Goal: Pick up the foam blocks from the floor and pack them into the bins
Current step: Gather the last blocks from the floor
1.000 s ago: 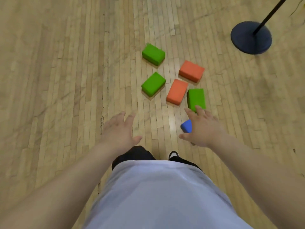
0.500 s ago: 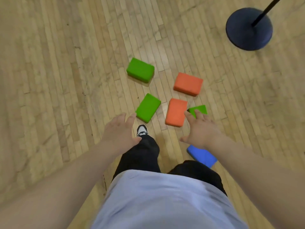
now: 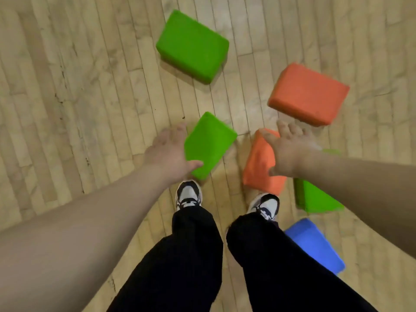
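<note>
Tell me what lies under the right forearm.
A green foam block on the wooden floor: its near end shows below the right forearm, and a thin green sliver shows above it. The block's middle is covered, so its full outline cannot be seen.

Six rectangular foam blocks lie on the wooden plank floor (image 3: 67, 86). Three are green: the far green foam block (image 3: 191, 45), the middle green foam block (image 3: 209, 143) and the right green foam block (image 3: 315, 199), which is partly hidden. Two are orange: the far orange foam block (image 3: 308, 93) and the near orange foam block (image 3: 258, 163). There is one blue foam block (image 3: 315, 246). There are two black-and-white sneakers: the left sneaker (image 3: 188, 194) and the right sneaker (image 3: 265, 204).
</note>
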Available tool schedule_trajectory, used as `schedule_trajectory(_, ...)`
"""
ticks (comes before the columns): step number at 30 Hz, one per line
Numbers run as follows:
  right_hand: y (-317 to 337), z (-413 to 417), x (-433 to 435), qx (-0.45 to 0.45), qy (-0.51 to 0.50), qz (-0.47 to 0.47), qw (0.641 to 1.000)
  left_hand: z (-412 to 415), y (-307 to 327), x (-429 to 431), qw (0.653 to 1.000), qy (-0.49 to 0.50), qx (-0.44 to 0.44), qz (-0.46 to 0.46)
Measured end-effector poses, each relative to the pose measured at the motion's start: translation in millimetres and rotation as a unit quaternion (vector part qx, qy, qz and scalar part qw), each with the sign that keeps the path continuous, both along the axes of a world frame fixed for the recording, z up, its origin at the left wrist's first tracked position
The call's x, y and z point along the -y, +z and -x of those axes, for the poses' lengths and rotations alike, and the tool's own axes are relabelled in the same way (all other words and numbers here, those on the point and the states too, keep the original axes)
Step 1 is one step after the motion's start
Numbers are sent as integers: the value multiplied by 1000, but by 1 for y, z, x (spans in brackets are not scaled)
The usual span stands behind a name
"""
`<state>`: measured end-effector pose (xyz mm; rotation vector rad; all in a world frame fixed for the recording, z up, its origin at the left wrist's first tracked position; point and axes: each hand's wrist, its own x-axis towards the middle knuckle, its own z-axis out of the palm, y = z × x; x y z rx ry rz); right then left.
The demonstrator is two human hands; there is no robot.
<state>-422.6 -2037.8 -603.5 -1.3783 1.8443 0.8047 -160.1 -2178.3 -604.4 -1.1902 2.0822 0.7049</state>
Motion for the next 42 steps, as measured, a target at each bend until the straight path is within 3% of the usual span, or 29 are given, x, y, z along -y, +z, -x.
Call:
schedule_trajectory(5, -160, 16, 4, -4, -28, -65, 998, 5, -165, -3, 998, 56, 0, -29)
schedule_trajectory(9, -209, 22, -10, 18, -39, -29, 999, -6, -231, -12, 989, 118, -58, -66)
schedule_trajectory(13, -204, 30, -18, 26, -47, 11, 999, -14, -227, -9, 988, 117, -78, -70)
schedule_trajectory(17, -185, 18, -17, 19, -124, 58, 990, -19, -208, -26, 978, 131, -52, -155)
schedule_trajectory(22, -168, 3, -40, 29, -154, 12, 988, -12, -181, -54, 976, 152, -52, -149)
schedule_trajectory(27, -124, -2, -58, 115, -263, 11, 958, -10, -115, -81, 977, 169, -28, -126)
schedule_trajectory(31, -44, -32, -100, 97, -311, 21, 945, -9, -19, -93, 991, 96, 15, -98)
schedule_trajectory(34, 44, -52, -139, 82, -369, 70, 923, 9, 76, -94, 996, -4, 32, -86)
schedule_trajectory(37, 156, -53, -168, 94, -460, 129, 874, 41, 187, -100, 990, -127, 1, -63)
schedule_trajectory(42, 341, -80, -205, 39, -534, 195, 822, 98, 347, -120, 937, -342, -76, 4)
